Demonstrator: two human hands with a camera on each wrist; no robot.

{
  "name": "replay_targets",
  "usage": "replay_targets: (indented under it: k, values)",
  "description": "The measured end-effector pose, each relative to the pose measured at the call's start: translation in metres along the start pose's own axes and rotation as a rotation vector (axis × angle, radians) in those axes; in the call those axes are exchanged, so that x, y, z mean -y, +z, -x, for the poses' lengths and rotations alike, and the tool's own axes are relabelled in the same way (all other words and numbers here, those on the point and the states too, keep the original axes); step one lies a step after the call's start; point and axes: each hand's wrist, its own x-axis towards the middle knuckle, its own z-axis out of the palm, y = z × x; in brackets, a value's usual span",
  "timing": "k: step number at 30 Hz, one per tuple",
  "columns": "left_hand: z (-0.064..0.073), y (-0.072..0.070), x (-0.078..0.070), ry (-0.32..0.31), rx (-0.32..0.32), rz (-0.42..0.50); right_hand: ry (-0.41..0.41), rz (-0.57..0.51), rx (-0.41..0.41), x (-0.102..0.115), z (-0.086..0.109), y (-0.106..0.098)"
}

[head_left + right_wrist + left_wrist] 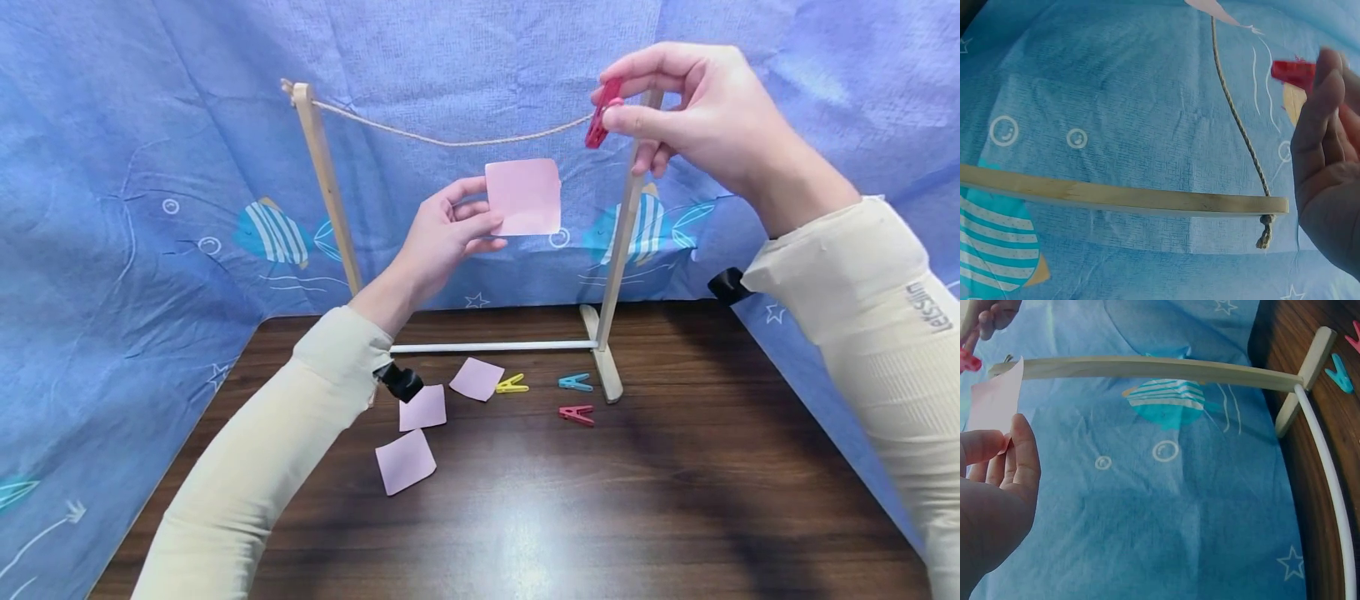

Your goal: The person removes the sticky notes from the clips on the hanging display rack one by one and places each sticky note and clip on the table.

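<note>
My left hand (450, 225) pinches a square pink sticky note (525, 197) by its left edge, just below the sagging rope (450, 143). In the left wrist view the same note (997, 400) stands between thumb and fingers. Up at the right end of the rope, my right hand (697, 108) pinches a red clothespin (602, 117) between thumb and fingers. The right wrist view shows that red clothespin (1293, 73) apart from the rope (1235, 106), which is knotted through the wooden post (1147, 198).
Several pink notes (406, 462) lie on the dark wooden table (637, 517). Near them are a yellow clothespin (512, 384), a blue clothespin (575, 382) and another red clothespin (577, 415). Wooden posts (326, 179) and a white bottom bar (495, 347) frame the rope, before a blue fish-print cloth (465, 50).
</note>
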Motion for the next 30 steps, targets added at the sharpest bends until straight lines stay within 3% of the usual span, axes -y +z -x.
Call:
replay_targets:
  k: [10, 22, 30]
  values:
    - [0.021, -0.020, 0.002, -0.054, 0.026, -0.034, -0.002, 0.002, 0.144, -0.014, 0.023, 0.013]
    - [0.046, -0.043, 0.017, -0.088, 0.024, -0.074, -0.014, -0.021, 0.289, -0.041, 0.044, 0.026]
    - [0.064, -0.057, 0.029, -0.119, 0.050, -0.133, -0.029, -0.146, 0.370, -0.062, 0.060, 0.039]
